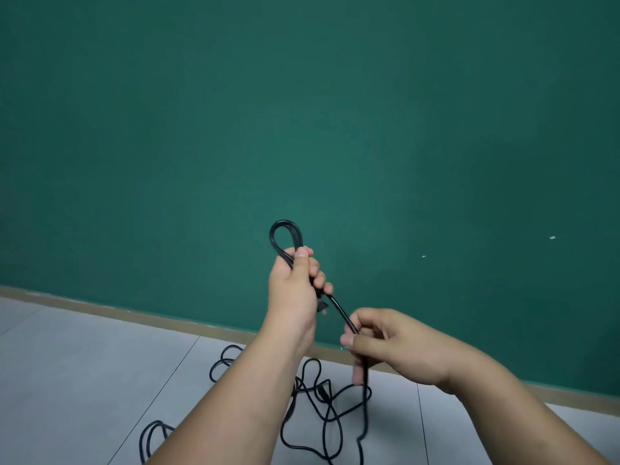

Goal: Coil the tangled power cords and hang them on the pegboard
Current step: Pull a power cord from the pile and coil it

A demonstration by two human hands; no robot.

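Before the green wall (302,112), left hand (295,283) clasps a small loop (286,223) of black cord (339,309) — plug (322,310) protruding below its fingers. Right hand (385,340) pinches the same cord lower down — it hangs from there to the tangle (318,407) on the grey floor (84,364).

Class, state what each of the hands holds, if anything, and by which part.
Both grip the black power cord: the left hand holds its small loop at the crossing; the right hand pinches the strand below.
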